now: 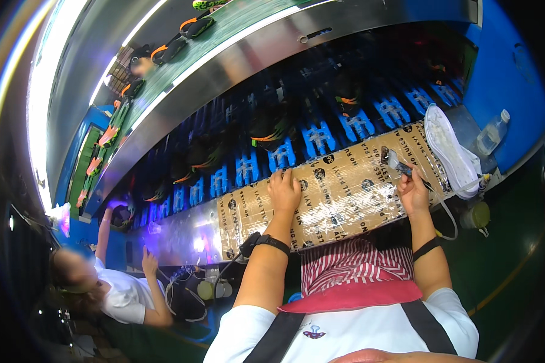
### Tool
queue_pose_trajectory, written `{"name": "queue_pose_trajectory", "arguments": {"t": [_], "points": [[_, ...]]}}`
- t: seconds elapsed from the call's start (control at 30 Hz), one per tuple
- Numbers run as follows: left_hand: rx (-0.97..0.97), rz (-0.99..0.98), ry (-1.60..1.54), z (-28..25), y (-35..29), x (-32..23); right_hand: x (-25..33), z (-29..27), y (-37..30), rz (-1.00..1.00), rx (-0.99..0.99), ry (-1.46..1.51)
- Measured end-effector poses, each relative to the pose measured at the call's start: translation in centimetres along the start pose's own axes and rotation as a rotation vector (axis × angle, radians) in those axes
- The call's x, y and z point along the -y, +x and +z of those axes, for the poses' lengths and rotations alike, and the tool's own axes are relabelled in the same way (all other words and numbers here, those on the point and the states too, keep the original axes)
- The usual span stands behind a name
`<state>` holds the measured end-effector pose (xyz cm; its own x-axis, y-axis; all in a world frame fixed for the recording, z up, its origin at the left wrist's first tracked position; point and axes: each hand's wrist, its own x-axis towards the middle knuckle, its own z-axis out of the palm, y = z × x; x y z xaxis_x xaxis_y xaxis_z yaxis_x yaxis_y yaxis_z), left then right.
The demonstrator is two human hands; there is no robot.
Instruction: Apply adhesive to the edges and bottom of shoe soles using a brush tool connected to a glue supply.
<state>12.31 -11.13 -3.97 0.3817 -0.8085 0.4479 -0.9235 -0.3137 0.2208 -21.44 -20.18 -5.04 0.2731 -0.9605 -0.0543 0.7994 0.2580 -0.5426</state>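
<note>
My left hand (284, 192) lies palm down near the far edge of a cardboard sheet (327, 212) covered with clear film, its fingers stretched and nothing seen in them. Closed around a thin-handled brush (395, 162), my right hand (412, 192) is over the sheet's right part. The brush head is dark and points away to the left. Beyond my left hand, a black shoe with orange and green trim (269, 134) sits in the shadowed rack, above a row of blue holders (318, 138).
A white elongated tray (451, 151) and a clear bottle (493, 132) stand at the right. A thin hose (451, 219) hangs beside my right wrist. Above runs a green conveyor (239, 23) carrying shoes. Another person (124, 290) works at the left.
</note>
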Motion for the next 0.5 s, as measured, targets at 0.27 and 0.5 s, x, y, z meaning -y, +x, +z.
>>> {"name": "queue_pose_trajectory", "arguments": {"t": [0.27, 0.5], "points": [[0.008, -0.016, 0.006, -0.07, -0.05, 0.14, -0.25, -0.29, 0.19, 0.026, 0.003, 0.023], [0.001, -0.019, 0.009, -0.13, -0.09, 0.01, -0.25, -0.48, 0.29, 0.008, 0.025, 0.004]]}}
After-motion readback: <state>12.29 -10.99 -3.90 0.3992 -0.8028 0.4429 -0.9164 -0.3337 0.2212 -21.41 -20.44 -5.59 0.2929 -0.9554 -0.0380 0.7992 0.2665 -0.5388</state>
